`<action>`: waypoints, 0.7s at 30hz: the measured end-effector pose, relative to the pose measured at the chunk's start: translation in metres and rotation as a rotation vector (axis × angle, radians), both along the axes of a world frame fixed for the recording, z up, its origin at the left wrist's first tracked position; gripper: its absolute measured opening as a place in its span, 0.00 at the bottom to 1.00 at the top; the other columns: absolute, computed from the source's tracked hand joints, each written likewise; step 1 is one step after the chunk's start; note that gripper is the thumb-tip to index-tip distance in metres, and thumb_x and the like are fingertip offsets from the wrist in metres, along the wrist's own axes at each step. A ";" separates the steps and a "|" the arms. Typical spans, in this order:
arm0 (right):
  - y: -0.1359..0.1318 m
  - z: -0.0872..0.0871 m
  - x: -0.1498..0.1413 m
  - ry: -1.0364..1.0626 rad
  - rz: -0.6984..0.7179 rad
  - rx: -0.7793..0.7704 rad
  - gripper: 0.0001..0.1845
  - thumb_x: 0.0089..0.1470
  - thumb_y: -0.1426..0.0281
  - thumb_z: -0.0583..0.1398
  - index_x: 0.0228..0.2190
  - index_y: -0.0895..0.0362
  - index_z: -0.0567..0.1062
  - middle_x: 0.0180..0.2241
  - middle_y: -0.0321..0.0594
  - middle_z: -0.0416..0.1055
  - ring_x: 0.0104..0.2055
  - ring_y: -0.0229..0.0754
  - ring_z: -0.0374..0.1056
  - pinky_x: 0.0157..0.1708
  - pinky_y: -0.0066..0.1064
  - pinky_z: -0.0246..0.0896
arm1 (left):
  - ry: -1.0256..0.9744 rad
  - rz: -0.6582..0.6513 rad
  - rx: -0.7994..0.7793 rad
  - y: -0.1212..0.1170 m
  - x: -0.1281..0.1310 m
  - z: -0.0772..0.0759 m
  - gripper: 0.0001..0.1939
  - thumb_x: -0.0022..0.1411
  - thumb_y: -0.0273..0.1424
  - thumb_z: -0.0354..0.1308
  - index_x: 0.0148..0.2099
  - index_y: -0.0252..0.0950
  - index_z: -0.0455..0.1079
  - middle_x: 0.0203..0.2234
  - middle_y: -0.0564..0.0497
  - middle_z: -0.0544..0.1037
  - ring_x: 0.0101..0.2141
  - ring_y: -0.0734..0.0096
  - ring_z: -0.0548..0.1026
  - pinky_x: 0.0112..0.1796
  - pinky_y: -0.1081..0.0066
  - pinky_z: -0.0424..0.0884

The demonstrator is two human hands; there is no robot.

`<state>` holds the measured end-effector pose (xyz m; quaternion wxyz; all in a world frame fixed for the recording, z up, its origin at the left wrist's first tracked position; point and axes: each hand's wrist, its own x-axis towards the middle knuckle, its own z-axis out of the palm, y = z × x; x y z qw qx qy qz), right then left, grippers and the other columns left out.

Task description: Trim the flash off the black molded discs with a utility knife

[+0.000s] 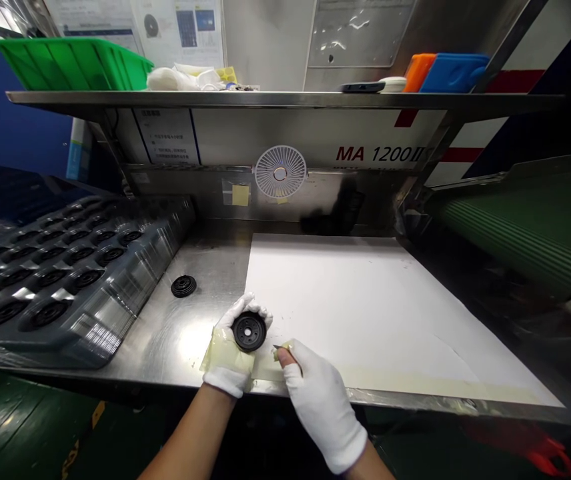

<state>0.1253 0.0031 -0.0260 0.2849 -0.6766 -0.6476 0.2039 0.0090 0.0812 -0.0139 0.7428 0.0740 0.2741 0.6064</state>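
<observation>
In a white glove with yellowish tape round its palm, my left hand (230, 353) holds a round black part (249, 331), ribbed and with a hole through its centre. Its face is turned up toward me, and the fingers wrap its left and far edges. Just to the right, apart from the part, my gloved right hand (315, 393) pinches a small tool with a dark pointed tip (277, 347); the bare thumb shows, and the rest of the tool is hidden. Another black round part (183, 286) lies on the metal bench further left.
Stacked clear trays (115, 300) with several black parts stand at the left. White paper (365, 307) covers the bench's middle and right. A small fan (280, 172) hangs below the shelf (285, 100), which bears a green bin (73, 63) and blue and orange bins.
</observation>
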 end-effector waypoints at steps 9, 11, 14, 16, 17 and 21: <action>-0.007 0.014 0.048 0.255 0.008 -0.001 0.16 0.59 0.57 0.49 0.31 0.53 0.70 0.27 0.36 0.67 0.30 0.41 0.63 0.31 0.31 0.55 | 0.148 0.028 -0.022 -0.007 -0.006 0.006 0.06 0.54 0.23 0.56 0.35 0.31 0.73 0.29 0.46 0.76 0.33 0.64 0.76 0.40 0.59 0.74; -0.014 0.015 0.055 0.518 -0.050 -0.050 0.21 0.58 0.52 0.49 0.25 0.55 0.67 0.20 0.32 0.61 0.22 0.36 0.57 0.23 0.28 0.52 | 0.243 0.071 -0.061 -0.011 -0.009 0.009 0.07 0.54 0.22 0.56 0.35 0.31 0.73 0.28 0.45 0.76 0.32 0.64 0.76 0.38 0.60 0.75; -0.028 0.016 0.065 0.950 -0.187 -0.077 0.27 0.53 0.44 0.50 0.28 0.57 0.67 0.18 0.30 0.59 0.14 0.29 0.47 0.14 0.24 0.41 | 0.320 0.088 -0.064 -0.015 -0.015 0.012 0.14 0.49 0.15 0.56 0.38 0.32 0.73 0.32 0.47 0.78 0.33 0.67 0.76 0.37 0.71 0.76; -0.038 0.017 0.067 1.146 -0.248 -0.039 0.29 0.50 0.44 0.54 0.37 0.58 0.68 0.21 0.31 0.62 0.14 0.28 0.47 0.13 0.23 0.40 | 0.305 0.082 -0.042 -0.014 -0.019 0.011 0.20 0.46 0.11 0.56 0.41 0.34 0.73 0.36 0.47 0.78 0.35 0.69 0.76 0.37 0.74 0.75; -0.043 0.019 0.065 1.208 -0.254 -0.045 0.30 0.49 0.45 0.57 0.40 0.58 0.68 0.22 0.31 0.63 0.14 0.27 0.49 0.14 0.23 0.42 | 0.280 0.081 -0.039 -0.013 -0.021 0.010 0.21 0.47 0.12 0.55 0.42 0.34 0.73 0.38 0.47 0.78 0.37 0.67 0.76 0.38 0.72 0.75; -0.049 0.013 0.034 1.360 -0.084 -0.281 0.28 0.38 0.54 0.68 0.37 0.59 0.72 0.19 0.30 0.64 0.17 0.29 0.56 0.19 0.22 0.49 | 0.180 0.127 -0.035 -0.006 -0.027 0.005 0.16 0.52 0.19 0.53 0.43 0.37 0.70 0.45 0.45 0.75 0.44 0.53 0.73 0.42 0.46 0.71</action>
